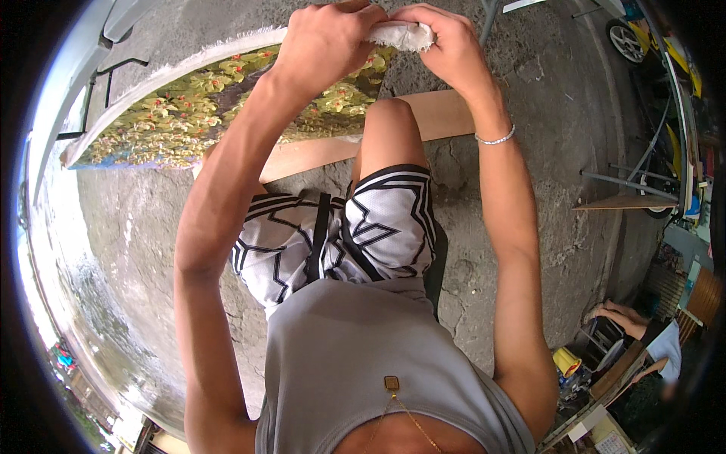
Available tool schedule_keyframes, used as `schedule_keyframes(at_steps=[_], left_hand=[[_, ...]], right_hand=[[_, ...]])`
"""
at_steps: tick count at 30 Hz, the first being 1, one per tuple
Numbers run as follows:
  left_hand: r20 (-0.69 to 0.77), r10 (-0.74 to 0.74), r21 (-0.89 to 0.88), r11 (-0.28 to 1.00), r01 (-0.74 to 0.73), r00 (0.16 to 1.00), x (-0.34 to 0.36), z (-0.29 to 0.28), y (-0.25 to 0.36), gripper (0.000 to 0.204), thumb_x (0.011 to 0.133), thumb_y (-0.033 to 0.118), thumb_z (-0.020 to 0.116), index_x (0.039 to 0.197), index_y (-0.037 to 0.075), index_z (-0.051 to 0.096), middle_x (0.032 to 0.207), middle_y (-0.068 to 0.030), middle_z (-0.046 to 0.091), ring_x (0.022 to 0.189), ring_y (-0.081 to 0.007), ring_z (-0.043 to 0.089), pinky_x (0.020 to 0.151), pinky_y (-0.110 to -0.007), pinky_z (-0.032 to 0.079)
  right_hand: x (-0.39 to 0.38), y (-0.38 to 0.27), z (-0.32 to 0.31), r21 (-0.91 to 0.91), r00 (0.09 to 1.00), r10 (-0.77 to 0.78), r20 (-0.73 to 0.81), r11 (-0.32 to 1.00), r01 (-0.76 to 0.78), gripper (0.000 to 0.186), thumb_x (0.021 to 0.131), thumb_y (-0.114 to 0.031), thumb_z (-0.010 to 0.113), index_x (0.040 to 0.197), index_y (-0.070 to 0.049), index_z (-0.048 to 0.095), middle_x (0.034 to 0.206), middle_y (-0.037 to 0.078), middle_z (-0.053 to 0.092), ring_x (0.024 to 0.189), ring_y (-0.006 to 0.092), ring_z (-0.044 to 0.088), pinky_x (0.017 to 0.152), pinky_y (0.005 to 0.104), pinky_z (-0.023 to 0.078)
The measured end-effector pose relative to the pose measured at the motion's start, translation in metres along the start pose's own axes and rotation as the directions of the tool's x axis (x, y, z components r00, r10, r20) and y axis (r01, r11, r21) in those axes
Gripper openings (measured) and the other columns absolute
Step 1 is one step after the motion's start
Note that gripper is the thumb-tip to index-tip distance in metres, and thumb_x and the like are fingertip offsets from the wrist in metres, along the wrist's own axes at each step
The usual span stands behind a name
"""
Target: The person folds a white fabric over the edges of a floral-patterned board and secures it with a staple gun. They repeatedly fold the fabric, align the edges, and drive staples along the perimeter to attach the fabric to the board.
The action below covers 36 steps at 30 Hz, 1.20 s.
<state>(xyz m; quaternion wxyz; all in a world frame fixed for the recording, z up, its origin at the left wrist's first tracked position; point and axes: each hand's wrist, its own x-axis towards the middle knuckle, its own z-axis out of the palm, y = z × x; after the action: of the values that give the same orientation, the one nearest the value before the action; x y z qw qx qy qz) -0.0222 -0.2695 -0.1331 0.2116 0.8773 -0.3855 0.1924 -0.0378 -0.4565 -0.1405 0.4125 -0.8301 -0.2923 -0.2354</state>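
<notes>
A painted canvas (189,113) with yellow-green, red-dotted flowers stretches in front of my knees, its white edge frayed. Both hands are raised at the top of the view, close together. My left hand (329,41) is closed on the canvas's upper edge, fingers curled over it. Beside it, my right hand (450,45) grips the bunched white canvas end, thumb pressed against the cloth. A short stretch of crumpled white edge (404,35) shows between them. The fingertips are partly hidden behind the cloth.
A light brown board (442,115) lies across the concrete floor (499,212) under the canvas. Metal legs stand at upper left and upper right. A person (662,348) sits at lower right near a yellow object (566,362). A wheel (626,41) is at far right.
</notes>
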Motion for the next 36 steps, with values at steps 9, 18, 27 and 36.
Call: schedule_keyframes(at_steps=[9, 18, 27, 36], left_hand=[[-0.167, 0.025, 0.116, 0.993, -0.006, 0.986, -0.014, 0.025, 0.0, 0.037, 0.063, 0.014, 0.069, 0.099, 0.015, 0.063, 0.095, -0.0034, 0.065, 0.076, -0.0259, 0.065, 0.06, -0.037, 0.053], [-0.246, 0.188, 0.219, 0.967, -0.134, 0.951, -0.02, 0.04, -0.014, 0.041, 0.057, 0.02, 0.071, 0.096, 0.016, 0.058, 0.086, 0.0021, 0.056, 0.072, -0.0155, 0.063, 0.055, -0.03, 0.051], [-0.358, 0.159, 0.094, 0.987, -0.134, 0.92, -0.013, 0.044, -0.017, 0.043, 0.052, 0.015, 0.068, 0.094, 0.014, 0.064, 0.075, -0.0009, 0.055, 0.065, -0.0207, 0.061, 0.052, -0.033, 0.05], [-0.393, 0.05, 0.026, 0.999, -0.043, 0.918, -0.007, 0.047, -0.014, 0.037, 0.055, 0.012, 0.065, 0.092, 0.011, 0.068, 0.071, -0.0034, 0.057, 0.062, -0.0243, 0.06, 0.053, -0.034, 0.049]], right_hand=[[-0.037, 0.031, 0.035, -0.269, 0.975, -0.145, -0.171, 0.958, 0.096, 0.04, 0.068, 0.01, 0.057, 0.106, -0.002, 0.058, 0.099, 0.015, 0.063, 0.091, 0.0352, 0.061, 0.076, 0.0392, 0.05], [-0.04, 0.035, 0.051, -0.286, 0.941, -0.187, -0.281, 0.953, 0.104, 0.04, 0.067, 0.008, 0.058, 0.106, -0.002, 0.057, 0.097, 0.015, 0.061, 0.088, 0.034, 0.06, 0.076, 0.0395, 0.049], [-0.037, 0.033, 0.054, -0.234, 0.935, -0.116, -0.335, 0.971, 0.037, 0.039, 0.066, 0.007, 0.056, 0.103, -0.003, 0.059, 0.09, 0.015, 0.062, 0.082, 0.0338, 0.061, 0.073, 0.0385, 0.049], [-0.029, 0.027, 0.055, -0.104, 0.927, 0.044, -0.373, 0.991, -0.089, 0.033, 0.069, 0.007, 0.053, 0.099, -0.004, 0.062, 0.085, 0.014, 0.065, 0.077, 0.0319, 0.064, 0.071, 0.0357, 0.051]])
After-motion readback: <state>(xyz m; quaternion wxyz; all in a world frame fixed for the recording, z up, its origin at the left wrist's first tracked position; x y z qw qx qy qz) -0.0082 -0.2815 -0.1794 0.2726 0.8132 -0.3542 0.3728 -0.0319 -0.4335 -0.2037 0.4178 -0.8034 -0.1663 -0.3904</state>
